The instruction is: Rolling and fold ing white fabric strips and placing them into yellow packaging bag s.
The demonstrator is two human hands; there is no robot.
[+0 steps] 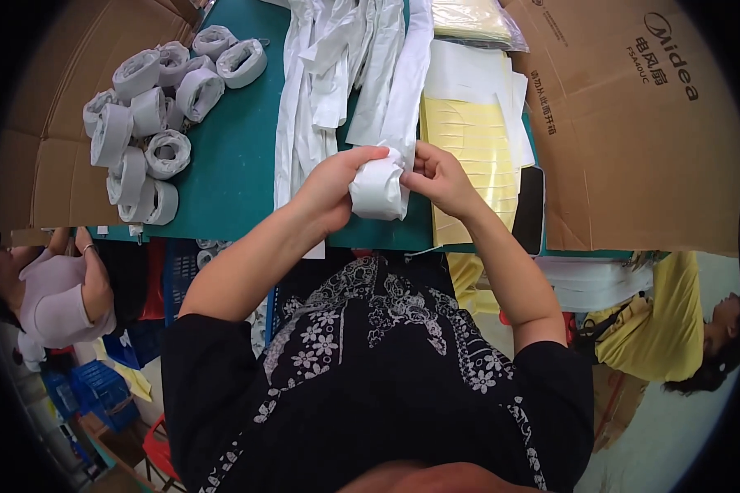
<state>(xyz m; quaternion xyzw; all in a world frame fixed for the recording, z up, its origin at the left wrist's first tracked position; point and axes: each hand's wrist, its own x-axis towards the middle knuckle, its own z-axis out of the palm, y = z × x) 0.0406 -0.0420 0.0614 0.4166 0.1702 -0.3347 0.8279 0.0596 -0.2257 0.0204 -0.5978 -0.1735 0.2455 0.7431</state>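
Observation:
A white roll, wound from a wide, crinkled strip, is held just above the near edge of the green table. My left hand wraps round its left side, thumb across the top. At the roll's right edge, my right hand has its fingers curled and pinched against the white material; the fingertips are partly hidden. From the roll a white strip runs away to the far side of the table. More loose white strips lie lengthwise to its left.
Several finished-looking white rolls are heaped at the left of the green table. Yellow sheets with slits lie at the right, beside a dark flat object. Cardboard stands on both sides. Two people sit nearby, left and right.

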